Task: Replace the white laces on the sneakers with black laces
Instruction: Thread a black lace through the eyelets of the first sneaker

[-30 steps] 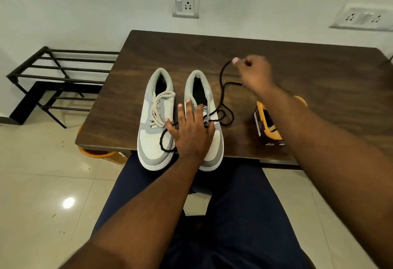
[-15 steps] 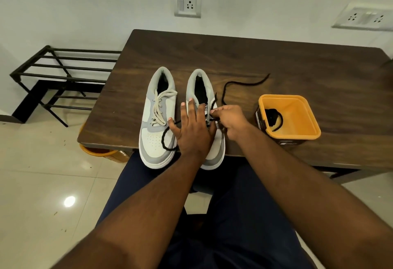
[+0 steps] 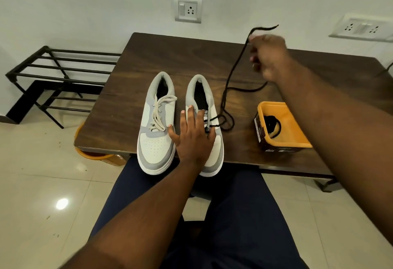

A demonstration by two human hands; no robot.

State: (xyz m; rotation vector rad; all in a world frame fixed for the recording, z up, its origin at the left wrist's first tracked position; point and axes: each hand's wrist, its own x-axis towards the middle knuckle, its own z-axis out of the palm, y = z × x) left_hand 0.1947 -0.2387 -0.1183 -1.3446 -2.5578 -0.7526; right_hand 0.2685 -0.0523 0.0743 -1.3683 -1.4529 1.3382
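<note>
Two white and grey sneakers stand side by side at the front edge of the dark wooden table (image 3: 174, 55). The left sneaker (image 3: 156, 124) has white laces (image 3: 158, 113). My left hand (image 3: 192, 139) presses flat on the right sneaker (image 3: 212, 153), fingers straight. A black lace (image 3: 228, 90) runs from that shoe's eyelets, loops on the table and rises to my right hand (image 3: 268, 58), which pinches it high above the table near its end.
An orange tub (image 3: 297, 136) with another coiled black lace (image 3: 273, 125) sits at the right of the shoes. A black metal rack (image 3: 55, 77) stands left of the table. An orange basin (image 3: 93, 156) shows under the table's front edge. My legs are below.
My right hand went from the right shoe's eyelets up and back to the right, drawing the black lace through. My left hand stays pressed on the shoe.
</note>
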